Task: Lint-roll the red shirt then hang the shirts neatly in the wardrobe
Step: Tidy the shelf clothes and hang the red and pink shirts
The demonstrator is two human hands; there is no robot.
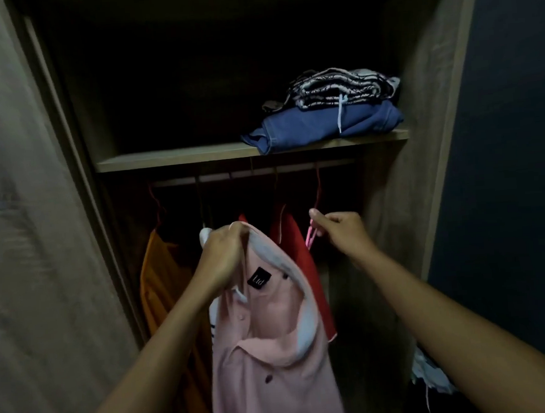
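Head view showed the left hand pinching the soft, light pink polo shirt at its collar, while the right hand gripped the pink hanger.

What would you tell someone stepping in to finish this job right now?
Left hand: gripping the pink shirt by its collar.
Right hand: pinching a pink hanger that hangs from the rail.
Red shirt and orange shirt already hang in the wardrobe.
Left: get the pink shirt onto the hanger and hang it straight. Whether the red shirt was lint-rolled can't be told.
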